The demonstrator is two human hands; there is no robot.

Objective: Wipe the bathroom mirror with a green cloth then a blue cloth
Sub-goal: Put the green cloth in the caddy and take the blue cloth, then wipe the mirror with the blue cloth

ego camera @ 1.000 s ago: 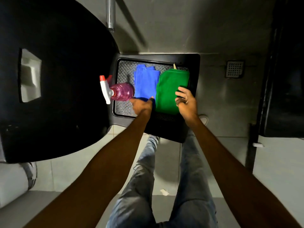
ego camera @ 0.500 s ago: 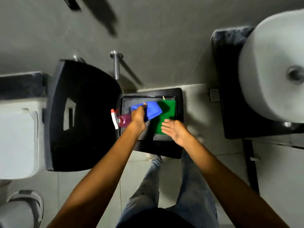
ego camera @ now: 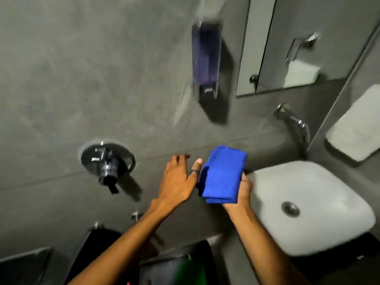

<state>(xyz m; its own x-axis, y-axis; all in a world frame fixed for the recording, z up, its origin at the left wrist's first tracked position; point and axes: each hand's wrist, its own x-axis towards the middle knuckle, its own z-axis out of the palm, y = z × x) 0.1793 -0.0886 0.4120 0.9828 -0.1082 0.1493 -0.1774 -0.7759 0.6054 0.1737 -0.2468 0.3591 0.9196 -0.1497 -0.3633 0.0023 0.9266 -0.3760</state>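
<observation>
A folded blue cloth (ego camera: 223,173) is held up in front of the grey wall, gripped from below by my right hand (ego camera: 242,189). My left hand (ego camera: 176,178) is just left of it with fingers spread and nothing in it; its ringed thumb is beside the cloth's left edge. The mirror (ego camera: 308,42) hangs on the wall at the upper right, above and to the right of both hands. The green cloth (ego camera: 191,268) shows as a blurred patch in the black tray (ego camera: 164,266) at the bottom edge.
A wall soap dispenser (ego camera: 206,58) hangs left of the mirror. A chrome valve (ego camera: 108,161) sticks out of the wall at left. A white basin (ego camera: 308,202) with a tap (ego camera: 294,122) sits right of my hands, and a white towel (ego camera: 355,124) lies at far right.
The blue cloth came up off the tray in my left hand and is now in my right hand. My view swung up from the tray to the wall and mirror.
</observation>
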